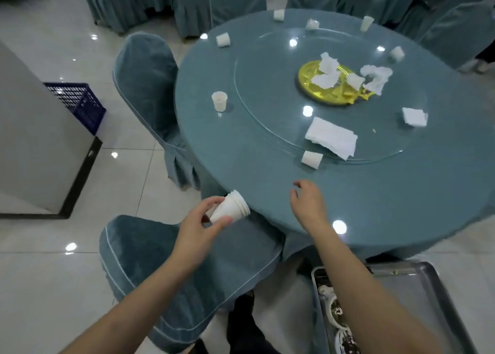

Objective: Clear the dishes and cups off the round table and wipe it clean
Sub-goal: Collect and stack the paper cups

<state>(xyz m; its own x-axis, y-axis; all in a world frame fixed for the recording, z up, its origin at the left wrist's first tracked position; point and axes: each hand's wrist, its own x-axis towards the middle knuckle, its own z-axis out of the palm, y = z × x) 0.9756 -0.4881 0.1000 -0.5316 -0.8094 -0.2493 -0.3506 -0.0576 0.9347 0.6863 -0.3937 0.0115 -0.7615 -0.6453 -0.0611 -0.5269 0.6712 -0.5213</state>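
- Holding a nested stack of white cups (230, 209) on its side at the near rim, my left hand (199, 226) has its fingers curled round it.
- My right hand (308, 202) hovers over the round surface (257, 150), fingers loosely bent and holding nothing.
- I judge clearing partly done: a tipped cup (311, 159), a standing cup (219, 101), crumpled napkins (331, 137) and a gold plate (310, 78) remain; wiping not begun.
- A metal tray (417, 286) with dishes sits nearest me.

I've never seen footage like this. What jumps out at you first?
The round table in blue-green cloth, strewn with small white cups. At its middle lies a gold plate under crumpled napkins. At the near edge, the left hand holds a stack of white cups, while the right hand hovers open over the cloth.
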